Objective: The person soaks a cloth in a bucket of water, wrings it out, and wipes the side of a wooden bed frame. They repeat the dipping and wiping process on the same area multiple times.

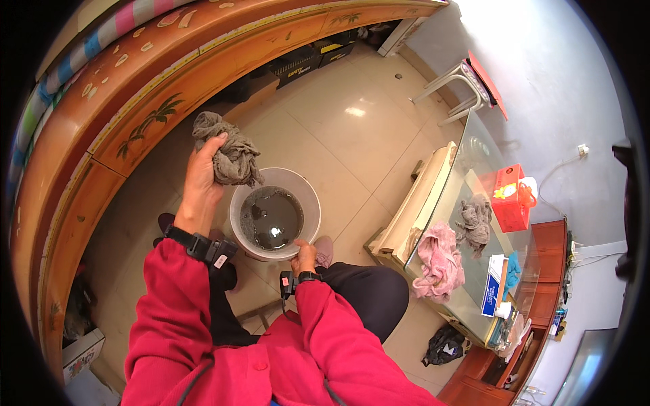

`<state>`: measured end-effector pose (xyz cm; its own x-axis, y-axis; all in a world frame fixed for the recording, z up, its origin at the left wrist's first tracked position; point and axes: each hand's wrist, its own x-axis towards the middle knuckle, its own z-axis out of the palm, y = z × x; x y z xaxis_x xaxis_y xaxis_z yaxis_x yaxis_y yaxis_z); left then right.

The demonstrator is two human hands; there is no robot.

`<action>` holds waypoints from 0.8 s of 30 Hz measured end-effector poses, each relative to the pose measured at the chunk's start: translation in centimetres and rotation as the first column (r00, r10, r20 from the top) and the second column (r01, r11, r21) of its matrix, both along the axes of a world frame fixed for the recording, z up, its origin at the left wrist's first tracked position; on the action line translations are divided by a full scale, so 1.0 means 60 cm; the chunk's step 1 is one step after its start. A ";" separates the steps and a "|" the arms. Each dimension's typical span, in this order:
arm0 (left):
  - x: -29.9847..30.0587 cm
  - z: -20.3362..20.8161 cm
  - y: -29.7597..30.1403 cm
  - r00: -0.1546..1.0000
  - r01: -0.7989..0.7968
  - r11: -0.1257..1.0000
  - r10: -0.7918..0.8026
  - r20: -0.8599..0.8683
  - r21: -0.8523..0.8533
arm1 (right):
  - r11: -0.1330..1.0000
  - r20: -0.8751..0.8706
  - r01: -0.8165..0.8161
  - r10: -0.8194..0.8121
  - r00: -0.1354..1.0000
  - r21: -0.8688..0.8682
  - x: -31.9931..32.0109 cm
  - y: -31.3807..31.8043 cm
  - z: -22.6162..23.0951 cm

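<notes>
My left hand point(201, 172) is raised at the upper left of the bucket, its fingers closed around a crumpled, damp-looking grey-brown cloth point(237, 157). The lower end of the cloth hangs at the bucket's far left rim. Below it stands a whitish round bucket point(312, 211) with dark, murky water point(271, 216) in it. At the bucket's near right rim, my right hand point(304, 258) grips the edge, thumb on top. The bucket sits on the floor between my feet.
Right of me stands a glass-topped table point(433, 203) bearing a pink cloth point(440, 260), a grey cloth point(475, 223), a red box point(510, 199) and a blue-and-white box point(493, 287). A wooden bed frame point(135, 139) curves along the left. Beyond are a stool point(467, 84) and, nearer, a black plastic bag point(445, 345).
</notes>
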<state>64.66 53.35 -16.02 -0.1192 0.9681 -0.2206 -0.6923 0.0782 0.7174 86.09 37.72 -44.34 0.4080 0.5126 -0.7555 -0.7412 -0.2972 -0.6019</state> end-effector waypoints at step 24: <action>0.045 -0.006 0.038 0.999 0.035 0.999 -0.035 -0.041 -0.004 | 0.930 -0.085 0.342 -0.333 0.939 0.138 0.202 0.265 0.006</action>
